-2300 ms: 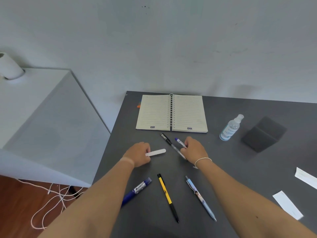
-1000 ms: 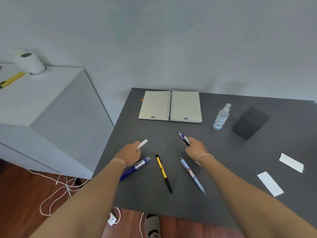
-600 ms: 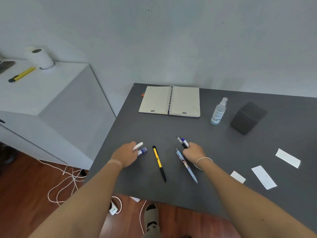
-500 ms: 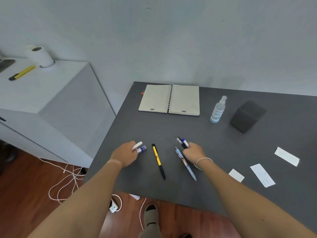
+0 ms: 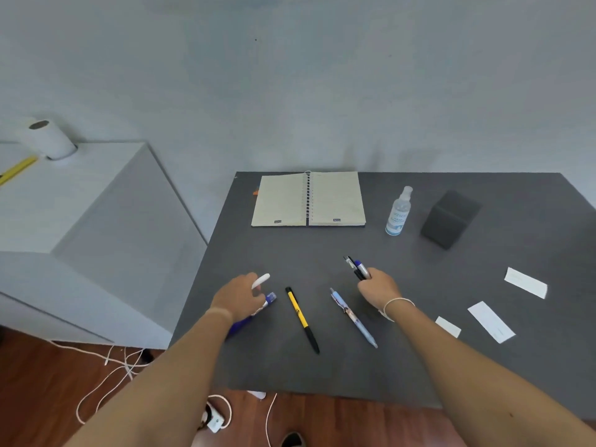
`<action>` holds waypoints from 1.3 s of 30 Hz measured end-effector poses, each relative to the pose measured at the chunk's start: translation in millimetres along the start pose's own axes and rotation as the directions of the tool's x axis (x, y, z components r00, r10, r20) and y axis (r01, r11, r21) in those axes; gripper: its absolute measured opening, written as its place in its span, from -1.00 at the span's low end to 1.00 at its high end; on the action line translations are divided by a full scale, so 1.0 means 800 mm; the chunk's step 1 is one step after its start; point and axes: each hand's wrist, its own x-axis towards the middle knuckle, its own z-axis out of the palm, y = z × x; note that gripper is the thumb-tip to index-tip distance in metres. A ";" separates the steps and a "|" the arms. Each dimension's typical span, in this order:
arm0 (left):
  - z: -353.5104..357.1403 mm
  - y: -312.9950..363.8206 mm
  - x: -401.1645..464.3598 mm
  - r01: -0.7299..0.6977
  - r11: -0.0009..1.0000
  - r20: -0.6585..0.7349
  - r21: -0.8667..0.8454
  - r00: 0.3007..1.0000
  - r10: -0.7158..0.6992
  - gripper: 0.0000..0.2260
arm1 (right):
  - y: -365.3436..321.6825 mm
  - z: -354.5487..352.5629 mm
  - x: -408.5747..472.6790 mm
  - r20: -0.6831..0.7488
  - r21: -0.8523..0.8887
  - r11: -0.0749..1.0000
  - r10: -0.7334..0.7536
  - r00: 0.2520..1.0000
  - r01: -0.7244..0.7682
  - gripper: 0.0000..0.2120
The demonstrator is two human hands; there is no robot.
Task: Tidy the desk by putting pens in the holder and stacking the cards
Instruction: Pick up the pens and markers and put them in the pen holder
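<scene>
At the far left a white cabinet (image 5: 80, 201) carries a white paper roll (image 5: 48, 138) and a yellow tool (image 5: 17, 171) that the frame edge cuts off. White cables (image 5: 106, 375) lie on the wooden floor below.

On the dark grey desk (image 5: 322, 375), the left hand (image 5: 240, 296) is closed around a white pen (image 5: 260, 281), whose tip sticks out past the fingers, and it rests on a blue pen (image 5: 258, 309) that lies on the desk under it. To its right lies a yellow and black pen (image 5: 302, 319), then a light blue pen (image 5: 353, 317), both flat and apart from each other.

Behind them an open spiral notebook (image 5: 308, 200) has a small dark label on each page corner; it seems to read "AIG".

The right hand (image 5: 379, 287) is clenched around two pens (image 5: 356, 269), one black and one with a blue cap, pointing away from the person.

Further right stand a clear spray bottle (image 5: 398, 211), its label too blurred to read, and a black pen holder (image 5: 450, 219). Three white cards (image 5: 490, 321) lie separately near the right edge, none stacked.
</scene>
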 end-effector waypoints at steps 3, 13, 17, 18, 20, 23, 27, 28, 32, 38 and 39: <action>0.005 -0.001 0.005 -0.027 1.000 0.053 0.002 0.998 0.026 -0.81 | 0.002 0.002 -0.004 -0.018 0.015 1.000 0.028 0.999 -0.027 -0.85; 0.021 -0.009 0.015 -0.060 0.998 0.104 0.000 0.993 0.060 -0.81 | 0.012 0.014 -0.017 -0.058 0.030 0.995 0.097 0.994 -0.096 -0.84; 0.011 0.003 0.028 -0.088 0.995 0.097 -0.052 0.991 0.093 -0.87 | 0.012 0.014 -0.020 -0.091 0.060 0.993 0.109 0.990 -0.104 -0.84; 0.008 0.007 0.033 -0.097 0.994 0.088 -0.054 0.991 0.102 -0.92 | 0.013 0.012 -0.020 -0.100 0.071 0.992 0.111 0.989 -0.104 -0.84; 0.002 0.019 0.044 -0.110 0.993 0.058 -0.050 0.992 0.113 -0.93 | 0.013 0.008 -0.021 -0.119 0.087 0.991 0.112 0.987 -0.102 -0.83; -0.007 0.047 0.058 -0.145 0.987 0.026 -0.073 0.989 0.147 -0.86 | 0.016 -0.002 -0.020 -0.132 0.119 0.988 0.109 0.985 -0.094 -0.85; -0.011 0.094 0.078 -0.189 0.971 0.012 -0.144 0.981 0.193 -0.85 | 0.017 -0.035 -0.005 -0.164 0.159 0.985 0.087 0.983 -0.060 -0.82; -0.011 0.108 0.083 -0.196 0.967 0.005 -0.164 0.980 0.199 -0.89 | 0.016 -0.046 0.000 -0.176 0.170 0.984 0.077 0.981 -0.046 -0.80; -0.007 0.170 0.103 -0.224 0.939 -0.044 -0.261 0.974 0.221 -0.83 | 0.019 -0.101 0.020 -0.218 0.236 0.972 0.032 0.975 0.021 -0.78; 0.000 0.287 0.121 -0.288 0.889 -0.089 -0.357 0.957 0.275 -0.94 | 0.033 -0.204 0.058 -0.251 0.360 0.926 -0.019 0.968 0.112 -0.91; 0.001 0.307 0.124 -0.311 0.876 -0.113 -0.369 0.950 0.290 -0.93 | 0.036 -0.220 0.066 -0.259 0.376 0.918 -0.026 0.966 0.126 -0.91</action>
